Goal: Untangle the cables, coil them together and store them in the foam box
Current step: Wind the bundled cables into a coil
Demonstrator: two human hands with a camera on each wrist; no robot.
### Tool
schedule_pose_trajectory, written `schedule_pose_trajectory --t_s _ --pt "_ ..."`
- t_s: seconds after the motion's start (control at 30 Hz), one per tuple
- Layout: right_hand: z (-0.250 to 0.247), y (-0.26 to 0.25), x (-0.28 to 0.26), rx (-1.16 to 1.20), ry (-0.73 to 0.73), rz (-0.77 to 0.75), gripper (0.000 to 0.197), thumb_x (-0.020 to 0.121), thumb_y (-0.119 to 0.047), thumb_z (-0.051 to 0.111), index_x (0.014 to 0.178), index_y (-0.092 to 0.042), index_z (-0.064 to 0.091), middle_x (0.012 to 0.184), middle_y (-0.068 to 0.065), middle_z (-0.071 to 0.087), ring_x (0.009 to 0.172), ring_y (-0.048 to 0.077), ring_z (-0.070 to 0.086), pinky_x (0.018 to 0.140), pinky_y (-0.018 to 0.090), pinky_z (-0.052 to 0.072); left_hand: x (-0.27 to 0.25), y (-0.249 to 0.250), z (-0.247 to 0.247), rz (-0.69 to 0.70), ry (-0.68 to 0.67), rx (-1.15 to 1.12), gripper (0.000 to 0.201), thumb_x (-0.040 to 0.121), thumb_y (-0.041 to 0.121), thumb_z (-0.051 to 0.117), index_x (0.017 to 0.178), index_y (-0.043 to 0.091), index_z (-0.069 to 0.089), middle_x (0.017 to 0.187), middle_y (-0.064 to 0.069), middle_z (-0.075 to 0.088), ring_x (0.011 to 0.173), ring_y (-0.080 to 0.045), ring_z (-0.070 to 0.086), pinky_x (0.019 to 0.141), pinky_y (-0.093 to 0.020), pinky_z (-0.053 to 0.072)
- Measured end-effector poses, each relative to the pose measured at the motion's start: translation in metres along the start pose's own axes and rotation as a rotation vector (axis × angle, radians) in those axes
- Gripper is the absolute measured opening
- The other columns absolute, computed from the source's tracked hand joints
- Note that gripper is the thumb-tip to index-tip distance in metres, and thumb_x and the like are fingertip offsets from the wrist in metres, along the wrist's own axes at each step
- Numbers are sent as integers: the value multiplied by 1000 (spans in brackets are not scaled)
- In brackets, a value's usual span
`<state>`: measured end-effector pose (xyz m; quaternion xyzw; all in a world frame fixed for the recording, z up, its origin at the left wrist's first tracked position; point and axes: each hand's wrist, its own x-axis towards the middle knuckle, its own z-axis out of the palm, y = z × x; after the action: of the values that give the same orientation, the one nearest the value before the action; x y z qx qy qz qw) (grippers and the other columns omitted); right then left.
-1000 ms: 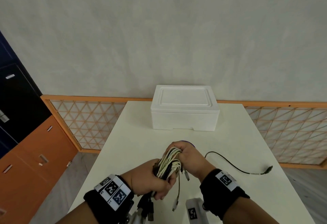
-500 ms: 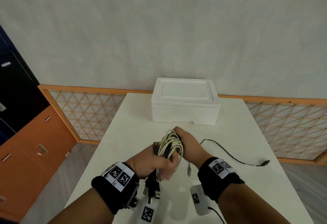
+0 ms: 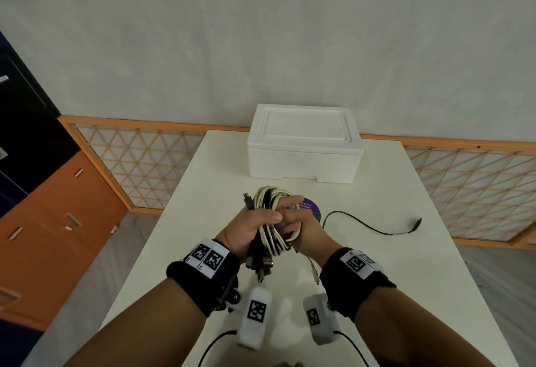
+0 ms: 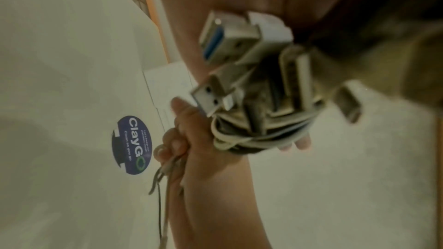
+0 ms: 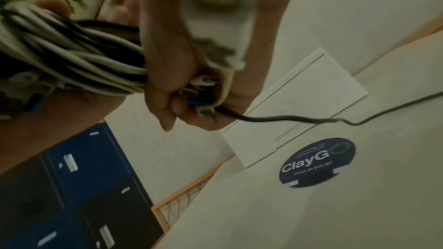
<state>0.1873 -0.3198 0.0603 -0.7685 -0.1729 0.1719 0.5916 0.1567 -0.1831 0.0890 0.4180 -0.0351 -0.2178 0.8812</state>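
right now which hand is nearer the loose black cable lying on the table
Right. The right hand sits just left of the loose black cable; the left hand is farther off, beyond the coiled bundle.

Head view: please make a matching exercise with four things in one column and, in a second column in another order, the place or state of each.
Things:
1. foam box
2. cable bundle
3. single black cable
4. round sticker

Places or states:
A. held in both hands
B. lies loose on the table, right of the hands
C. closed, at the far end of the table
D. flat on the table, partly hidden behind the right hand

Pairs: 1-C, 2-A, 3-B, 4-D
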Motion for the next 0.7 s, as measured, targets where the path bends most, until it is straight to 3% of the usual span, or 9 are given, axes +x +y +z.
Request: schedule_pose_trajectory --t_s 0.07,0.13,0.17,0.23,0.27,0.4,0.5,0.6,0.7 --pt "4 6 -1 -176 -27 -42 26 81 0 65 92 -23 61 82 -19 60 70 -9 56 61 5 40 2 -4 -2 45 76 -59 63 58 13 64 119 1 59 114 -22 68 108 -23 66 88 -25 54" --pt "10 12 -3 -195 -24 -85 23 78 -7 65 84 -28 57 66 -18 58 59 -5 56 54 9 39 5 -8 -4 69 129 -100 69 59 15 64 125 1 53 121 -20 65 115 -22 63 91 -24 52" --pt "11 17 -2 -180 -14 -94 17 77 -8 63 82 -23 57 61 -15 58 52 0 54 50 14 40 6 -10 -5 79 146 -116 70 59 16 64 127 2 52 123 -19 64 117 -21 62 93 -24 52" --pt "14 16 -3 -79 -22 -49 6 80 -2 55 83 -7 56 61 1 57 48 12 49 44 26 41 9 -11 -4 101 165 -169 71 61 18 64 129 3 50 125 -17 64 118 -20 61 93 -24 51" --pt "14 16 -4 -11 -35 -6 6 81 1 52 84 -4 55 62 9 55 49 17 48 44 26 41 10 -12 -4 110 174 -199 71 61 19 64 129 3 50 125 -16 64 118 -20 61 92 -24 52" --pt "19 16 -7 258 -79 203 24 90 8 39 80 -7 54 67 13 50 49 13 42 41 19 36 14 -13 -5 109 246 -314 67 66 16 65 129 3 49 124 -13 65 109 -21 64 80 -27 56" --pt "21 19 -4 403 -75 368 29 89 13 33 75 -8 47 63 9 40 43 9 36 39 15 28 14 -15 -7 94 329 -333 58 73 16 63 129 8 49 120 -7 68 114 -19 60 81 -29 56" --pt "22 21 -4 444 -84 413 27 90 15 32 77 -6 42 64 9 34 41 9 36 40 14 25 14 -17 -7 97 380 -311 41 90 17 51 129 7 48 106 -7 73 116 -21 57 88 -31 49" --pt "24 18 -7 486 -42 435 27 92 12 28 79 -4 45 61 9 40 46 11 37 42 16 28 13 -19 -3 136 416 -257 38 93 15 46 130 6 52 90 -9 75 92 -19 67 80 -32 51"
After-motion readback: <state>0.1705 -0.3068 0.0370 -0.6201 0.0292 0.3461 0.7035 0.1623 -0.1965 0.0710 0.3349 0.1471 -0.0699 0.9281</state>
